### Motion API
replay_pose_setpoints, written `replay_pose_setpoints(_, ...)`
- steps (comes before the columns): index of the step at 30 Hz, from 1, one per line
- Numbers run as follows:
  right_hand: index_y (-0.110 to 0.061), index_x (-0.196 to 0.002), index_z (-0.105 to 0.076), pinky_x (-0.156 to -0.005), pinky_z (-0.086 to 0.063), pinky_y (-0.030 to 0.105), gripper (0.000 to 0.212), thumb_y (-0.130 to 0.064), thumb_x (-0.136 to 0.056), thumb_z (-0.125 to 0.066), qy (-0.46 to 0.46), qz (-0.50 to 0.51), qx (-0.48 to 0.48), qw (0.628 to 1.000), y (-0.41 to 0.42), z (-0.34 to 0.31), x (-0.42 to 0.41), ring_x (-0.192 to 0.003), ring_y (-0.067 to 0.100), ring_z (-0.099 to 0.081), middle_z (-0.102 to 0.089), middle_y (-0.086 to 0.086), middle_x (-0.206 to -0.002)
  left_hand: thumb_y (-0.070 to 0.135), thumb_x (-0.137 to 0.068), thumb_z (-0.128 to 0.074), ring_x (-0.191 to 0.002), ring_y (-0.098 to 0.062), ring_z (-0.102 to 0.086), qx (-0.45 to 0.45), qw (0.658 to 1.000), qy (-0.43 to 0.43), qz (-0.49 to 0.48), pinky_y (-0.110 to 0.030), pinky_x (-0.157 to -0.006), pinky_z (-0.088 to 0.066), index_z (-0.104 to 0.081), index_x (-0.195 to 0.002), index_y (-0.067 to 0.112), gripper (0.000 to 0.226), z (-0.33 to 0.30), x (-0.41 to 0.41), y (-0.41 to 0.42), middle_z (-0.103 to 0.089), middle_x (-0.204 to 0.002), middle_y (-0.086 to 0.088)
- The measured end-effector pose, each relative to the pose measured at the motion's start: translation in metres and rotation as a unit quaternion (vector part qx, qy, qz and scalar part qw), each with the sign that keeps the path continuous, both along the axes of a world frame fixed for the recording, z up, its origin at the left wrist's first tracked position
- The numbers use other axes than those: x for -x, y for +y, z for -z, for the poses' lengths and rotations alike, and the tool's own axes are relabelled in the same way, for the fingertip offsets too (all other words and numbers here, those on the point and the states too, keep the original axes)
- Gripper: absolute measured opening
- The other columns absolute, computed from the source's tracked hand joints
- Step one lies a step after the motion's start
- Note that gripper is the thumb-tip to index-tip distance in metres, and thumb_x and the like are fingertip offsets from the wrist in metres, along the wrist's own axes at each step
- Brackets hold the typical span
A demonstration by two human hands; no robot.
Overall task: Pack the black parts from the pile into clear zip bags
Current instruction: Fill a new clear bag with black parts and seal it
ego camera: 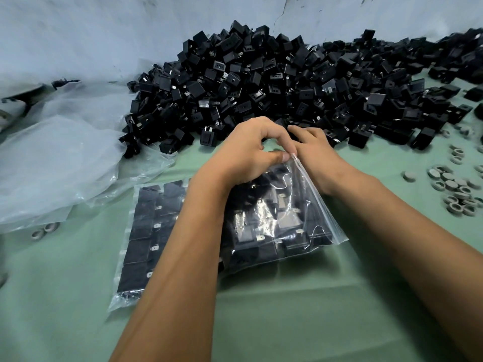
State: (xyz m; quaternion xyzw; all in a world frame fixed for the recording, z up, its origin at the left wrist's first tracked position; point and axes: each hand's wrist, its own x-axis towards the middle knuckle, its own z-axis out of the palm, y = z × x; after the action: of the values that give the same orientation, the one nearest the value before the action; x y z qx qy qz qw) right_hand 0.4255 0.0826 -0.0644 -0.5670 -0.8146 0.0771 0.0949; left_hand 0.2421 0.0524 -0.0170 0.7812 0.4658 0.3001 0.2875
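A big pile of black box-shaped parts with metal tabs lies against the wall at the back of the green table. In front of it stands a clear zip bag full of black parts, tilted up at its top. My left hand pinches the bag's top edge between thumb and curled fingers. My right hand is behind the bag's top edge, fingers curled toward the same edge; its fingertips are hidden. To the left lies a second filled zip bag, flat on the table and partly under my left forearm.
Crumpled clear plastic sheeting covers the table's left side. Several small grey rings are scattered at the right, and two more rings lie at the left. The green tabletop runs toward me.
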Motion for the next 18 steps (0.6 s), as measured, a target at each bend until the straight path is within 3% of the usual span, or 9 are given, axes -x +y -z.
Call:
replay_pose_setpoints(4,-0.019,-0.130,-0.065,-0.103,-0.034,0.034,0.036,-0.035,-0.098,-0.064,0.038,0.023,-0.078,0.996,-0.009,0.001,-0.001,-0.126,0.035,-0.037,-0.047,0.008,-0.146,0.014,-0.087,-0.079,-0.112,-0.010,-0.061,0.001,1.000,-0.005,0.000,-0.043,-0.100,-0.051,-0.079,-0.091,0.027,0.014,0.001,0.001,0.001,-0.065,-0.114,0.003)
replay_pose_setpoints(9,-0.022,-0.118,-0.069,-0.096,-0.051,0.037,0.030,-0.031,-0.091,-0.079,0.148,0.063,-0.070,0.984,-0.031,0.002,-0.016,-0.106,0.020,-0.056,-0.053,0.001,-0.117,0.016,-0.088,-0.080,-0.114,-0.011,-0.060,0.005,1.000,-0.004,0.000,-0.044,-0.102,-0.050,-0.079,-0.090,0.027,0.011,0.001,0.001,0.001,-0.064,-0.115,0.004)
replay_pose_setpoints(11,-0.024,-0.109,-0.068,-0.090,-0.053,0.031,0.028,-0.024,-0.086,-0.084,0.205,0.066,-0.076,0.974,-0.040,0.002,-0.020,-0.094,0.014,-0.060,-0.060,-0.004,-0.109,0.016,-0.088,-0.080,-0.115,-0.011,-0.059,0.005,1.000,-0.005,0.000,-0.044,-0.101,-0.051,-0.078,-0.089,0.028,0.012,0.000,0.001,0.000,-0.064,-0.114,0.005)
replay_pose_setpoints(14,-0.026,-0.105,-0.065,-0.077,-0.052,0.014,0.029,-0.014,-0.085,-0.083,0.346,0.066,-0.049,0.934,-0.053,0.005,-0.028,-0.081,0.004,-0.068,-0.071,-0.009,-0.101,0.016,-0.088,-0.079,-0.115,-0.010,-0.059,0.005,1.000,-0.003,0.002,-0.043,-0.102,-0.051,-0.078,-0.089,0.028,0.012,-0.001,0.001,0.000,-0.064,-0.114,0.006)
replay_pose_setpoints(16,-0.019,-0.109,-0.065,-0.079,-0.057,0.024,0.027,-0.011,-0.088,-0.081,0.459,0.031,0.031,0.887,-0.057,0.006,-0.033,-0.085,0.011,-0.072,-0.075,0.003,-0.103,0.017,-0.089,-0.079,-0.115,-0.010,-0.059,0.004,1.000,0.000,0.003,-0.043,-0.101,-0.051,-0.078,-0.090,0.028,0.011,0.000,0.001,0.000,-0.064,-0.115,0.006)
replay_pose_setpoints(18,-0.010,-0.110,-0.066,-0.070,-0.058,0.029,0.025,-0.007,-0.088,-0.078,0.526,-0.001,0.090,0.845,-0.058,0.005,-0.034,-0.076,0.019,-0.072,-0.075,0.017,-0.101,0.016,-0.088,-0.079,-0.115,-0.012,-0.059,0.006,1.000,-0.002,0.004,-0.044,-0.101,-0.051,-0.078,-0.089,0.028,0.012,0.000,0.002,0.000,-0.064,-0.115,0.005)
